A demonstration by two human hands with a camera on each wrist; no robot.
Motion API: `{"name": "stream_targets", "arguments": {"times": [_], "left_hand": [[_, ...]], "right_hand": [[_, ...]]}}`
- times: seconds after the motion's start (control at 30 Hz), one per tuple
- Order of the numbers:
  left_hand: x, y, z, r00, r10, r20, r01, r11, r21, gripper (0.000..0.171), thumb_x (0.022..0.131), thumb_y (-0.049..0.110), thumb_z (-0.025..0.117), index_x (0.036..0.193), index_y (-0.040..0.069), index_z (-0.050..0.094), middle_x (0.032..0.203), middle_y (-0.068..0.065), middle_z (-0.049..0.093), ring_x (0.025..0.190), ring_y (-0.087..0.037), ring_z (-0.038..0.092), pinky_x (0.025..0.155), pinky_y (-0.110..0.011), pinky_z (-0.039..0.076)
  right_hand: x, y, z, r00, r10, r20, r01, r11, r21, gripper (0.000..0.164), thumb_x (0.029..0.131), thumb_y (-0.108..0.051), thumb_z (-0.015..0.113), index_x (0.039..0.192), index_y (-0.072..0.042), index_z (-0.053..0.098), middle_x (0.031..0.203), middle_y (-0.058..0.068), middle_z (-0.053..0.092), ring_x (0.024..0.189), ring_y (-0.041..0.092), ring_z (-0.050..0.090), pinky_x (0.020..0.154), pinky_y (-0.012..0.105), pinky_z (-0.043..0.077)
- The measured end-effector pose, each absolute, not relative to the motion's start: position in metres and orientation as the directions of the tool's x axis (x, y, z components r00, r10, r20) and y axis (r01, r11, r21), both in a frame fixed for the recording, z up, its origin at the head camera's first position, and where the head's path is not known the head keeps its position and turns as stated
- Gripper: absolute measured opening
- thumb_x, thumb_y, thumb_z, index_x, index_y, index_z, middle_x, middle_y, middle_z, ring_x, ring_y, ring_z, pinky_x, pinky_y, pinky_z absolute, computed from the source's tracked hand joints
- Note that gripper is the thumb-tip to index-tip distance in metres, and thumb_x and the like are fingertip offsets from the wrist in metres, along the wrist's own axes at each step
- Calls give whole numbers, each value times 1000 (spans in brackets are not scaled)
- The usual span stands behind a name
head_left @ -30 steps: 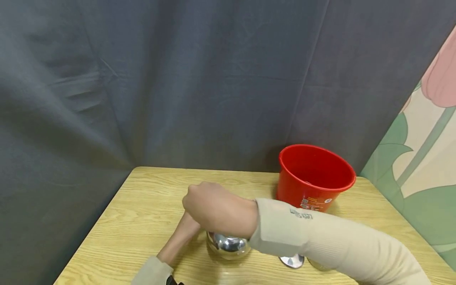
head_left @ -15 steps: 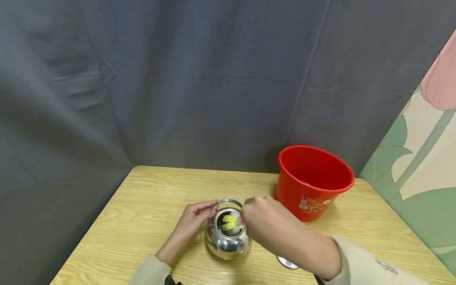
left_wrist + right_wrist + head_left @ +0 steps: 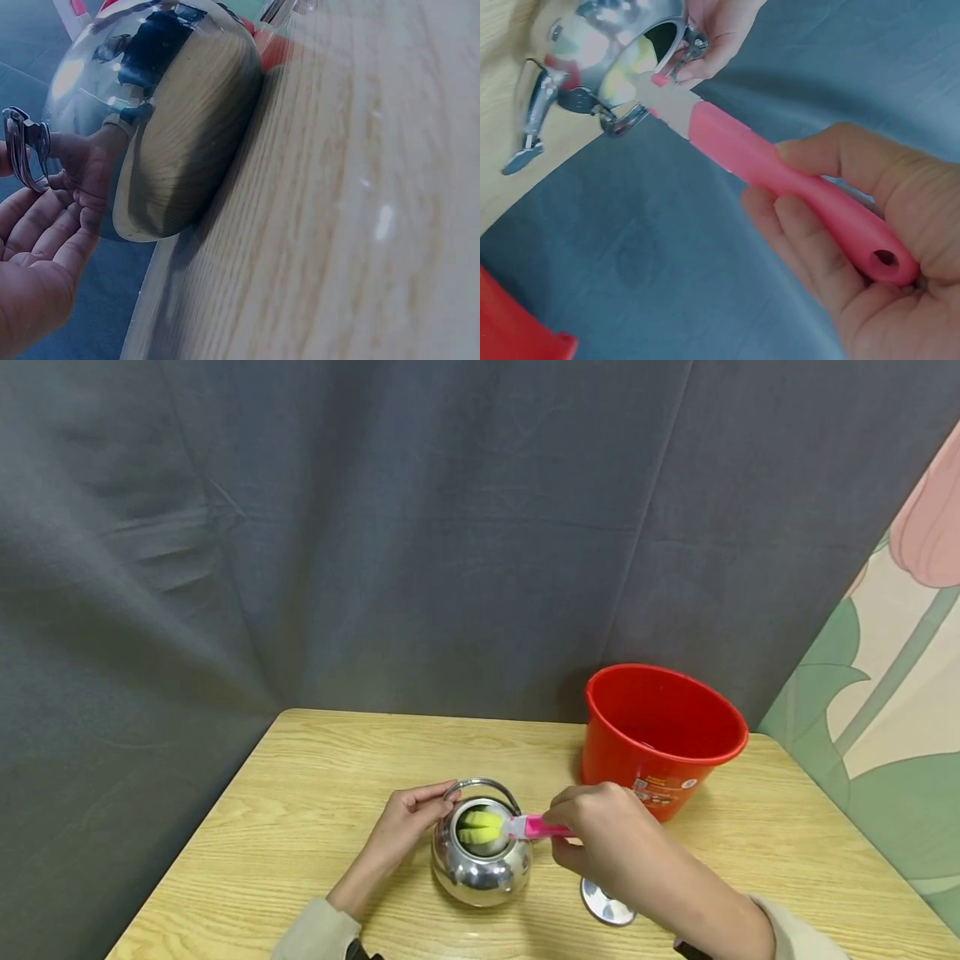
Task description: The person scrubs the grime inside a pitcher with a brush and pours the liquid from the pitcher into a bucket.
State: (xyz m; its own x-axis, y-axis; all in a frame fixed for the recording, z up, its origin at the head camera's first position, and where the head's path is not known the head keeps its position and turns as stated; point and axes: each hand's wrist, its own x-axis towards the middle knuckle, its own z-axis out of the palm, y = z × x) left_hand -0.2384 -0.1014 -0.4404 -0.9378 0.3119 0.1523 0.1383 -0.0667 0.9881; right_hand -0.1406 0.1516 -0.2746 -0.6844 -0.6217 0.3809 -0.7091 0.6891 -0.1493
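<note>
A shiny steel kettle (image 3: 480, 881) stands uncovered on the table, its arched handle (image 3: 483, 782) raised. My left hand (image 3: 405, 822) pinches that handle near its left hinge; the left wrist view shows the hinge between thumb and fingers (image 3: 45, 232). My right hand (image 3: 611, 831) grips the pink handle (image 3: 780, 169) of a sponge brush. The brush leans across the kettle's right rim, and its yellow sponge head (image 3: 480, 828) is inside the mouth. In the right wrist view the kettle's spout (image 3: 536, 120) points away from my left hand.
A round metal lid (image 3: 600, 903) lies on the wooden table (image 3: 322, 777), partly under my right forearm. Behind it on the right stands a red bucket (image 3: 637, 777). A grey curtain (image 3: 450, 568) hangs along the table's far side.
My right hand has moved right and lower from above the kettle, tilting the brush so its pink handle shows. My left hand keeps its hold on the kettle handle.
</note>
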Motion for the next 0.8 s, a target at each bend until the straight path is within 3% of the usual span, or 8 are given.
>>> {"name": "stream_targets", "arguments": {"times": [0.33, 0.53, 0.8], "left_hand": [[-239, -102, -440, -931, 327, 161, 146, -70, 987, 40, 95, 9, 59, 131, -7, 54, 127, -27, 56, 115, -29, 59, 95, -28, 49], [-240, -101, -441, -935, 320, 156, 139, -75, 987, 39, 95, 8, 59, 131, -7, 54, 127, -27, 56, 115, -29, 59, 94, -28, 49], [-240, -101, -440, -941, 305, 143, 126, -76, 989, 39, 94, 8, 60, 131, -6, 55, 125, -27, 57, 113, -27, 60, 94, -28, 50]], "right_hand": [[-155, 174, -277, -745, -548, 380, -660, 689, -300, 18, 69, 0, 78, 82, -11, 77, 73, -10, 68, 59, -2, 56, 57, 16, 54], [-169, 189, -279, -775, -523, 354, -630, 685, -366, 22, 70, 2, 76, 85, -14, 79, 74, -13, 70, 53, 0, 49, 45, 18, 44], [-190, 202, -282, -824, -506, 254, -563, 687, -459, 20, 72, -2, 79, 88, -14, 80, 73, -17, 68, 48, 3, 47, 40, 19, 39]]}}
